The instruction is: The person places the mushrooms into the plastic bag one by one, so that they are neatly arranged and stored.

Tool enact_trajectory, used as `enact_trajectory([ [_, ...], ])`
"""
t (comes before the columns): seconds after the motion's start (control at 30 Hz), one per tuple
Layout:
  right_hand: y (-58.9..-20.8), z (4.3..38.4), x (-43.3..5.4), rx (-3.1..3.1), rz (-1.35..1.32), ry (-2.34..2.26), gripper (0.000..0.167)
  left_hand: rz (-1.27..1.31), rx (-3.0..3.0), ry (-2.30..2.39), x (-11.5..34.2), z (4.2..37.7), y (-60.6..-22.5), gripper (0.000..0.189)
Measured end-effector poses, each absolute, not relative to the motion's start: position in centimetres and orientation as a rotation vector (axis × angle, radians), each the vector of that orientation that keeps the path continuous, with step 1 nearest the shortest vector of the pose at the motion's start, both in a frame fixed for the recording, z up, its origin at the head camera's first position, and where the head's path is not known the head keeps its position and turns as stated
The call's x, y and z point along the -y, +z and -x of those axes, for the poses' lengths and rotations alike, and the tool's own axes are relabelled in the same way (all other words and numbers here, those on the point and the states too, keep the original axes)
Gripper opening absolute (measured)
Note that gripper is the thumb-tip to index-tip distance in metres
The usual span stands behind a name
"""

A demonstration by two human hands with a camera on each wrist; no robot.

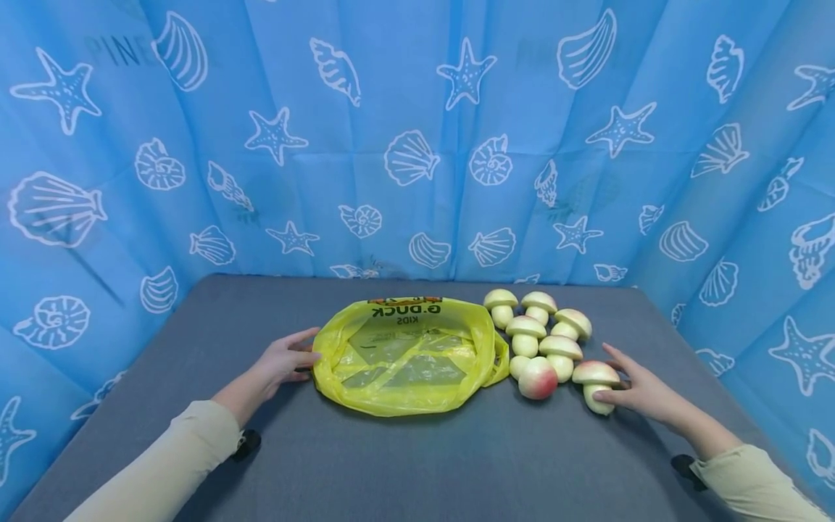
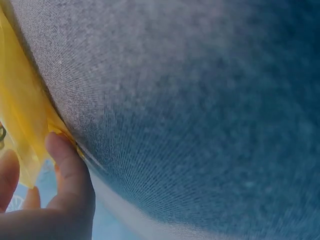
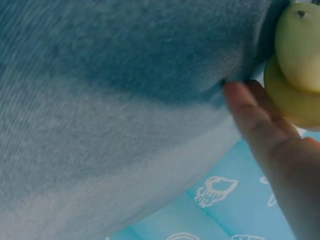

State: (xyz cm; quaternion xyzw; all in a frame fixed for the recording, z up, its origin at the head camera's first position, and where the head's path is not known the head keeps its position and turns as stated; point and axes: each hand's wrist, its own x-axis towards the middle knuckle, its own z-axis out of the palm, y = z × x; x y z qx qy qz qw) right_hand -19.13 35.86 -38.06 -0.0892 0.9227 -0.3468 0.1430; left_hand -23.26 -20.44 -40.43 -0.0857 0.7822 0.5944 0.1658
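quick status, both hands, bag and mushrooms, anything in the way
Left hand at left rim of bag, mouth open; right hand at rightmost mushroom; other mushrooms between it and bag.

A table point(image 1: 417, 471) with a dark grey fabric top carries a yellow plastic G.DUCK KIDS bag point(image 1: 398, 403), lying mid-table with its mouth spread wide. Just to the bag's right, six pale mushroom figures point(image 1: 525, 326) form a close cluster; a seventh mushroom figure point(image 1: 595, 377), pink-tinged, is just beside them, near right.
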Motion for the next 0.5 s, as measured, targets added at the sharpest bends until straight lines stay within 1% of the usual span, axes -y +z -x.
enact_trajectory([
  [0.17, -37.8, 19.2, -35.2, -2.687, 0.231, -0.979, 0.080, 0.273, -2.194, 1.714, 20.6, 23.4, -40.6, 0.062],
  [0.5, -37.6, 19.3, -34.5, -2.774, 0.157, -0.944, 0.070, 0.339, -2.055, 1.789, 20.4, 23.7, -40.7, 0.065],
])
